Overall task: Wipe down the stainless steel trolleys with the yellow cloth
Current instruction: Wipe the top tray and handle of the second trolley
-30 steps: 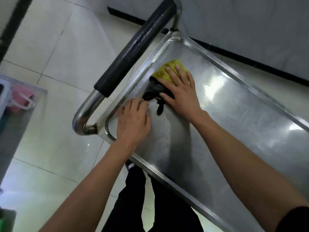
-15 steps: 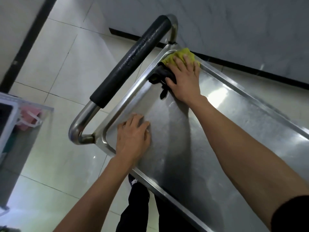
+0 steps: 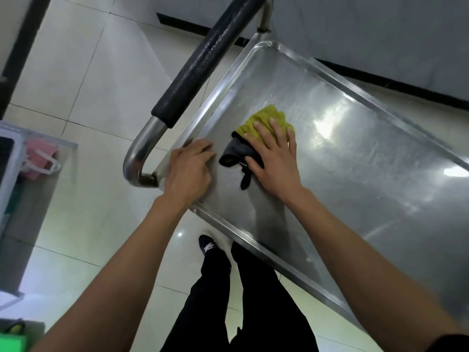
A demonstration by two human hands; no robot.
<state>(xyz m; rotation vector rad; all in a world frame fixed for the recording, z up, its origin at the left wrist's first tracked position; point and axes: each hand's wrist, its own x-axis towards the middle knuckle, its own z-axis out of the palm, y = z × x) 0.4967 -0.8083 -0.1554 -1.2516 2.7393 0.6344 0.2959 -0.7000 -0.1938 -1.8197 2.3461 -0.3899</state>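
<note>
The stainless steel trolley (image 3: 355, 153) fills the right half of the view, its top tray tilted across the frame. A yellow cloth (image 3: 264, 118) with a dark grey underside lies on the tray near the handle end. My right hand (image 3: 274, 158) presses flat on the cloth, fingers spread over it. My left hand (image 3: 189, 168) rests on the tray's near-left corner, fingers curled over the raised rim. The black-sleeved push handle (image 3: 200, 59) runs diagonally beyond both hands.
White tiled floor (image 3: 83, 80) lies to the left. A second steel surface with a pink item (image 3: 38, 158) stands at the left edge. A grey wall with a dark skirting (image 3: 380, 80) runs behind the trolley. My legs and a shoe (image 3: 210, 247) are below the tray's near rim.
My right hand slid the cloth from the tray's far corner back toward the middle near the handle end. My left hand shifted from flat on the tray to the corner rim.
</note>
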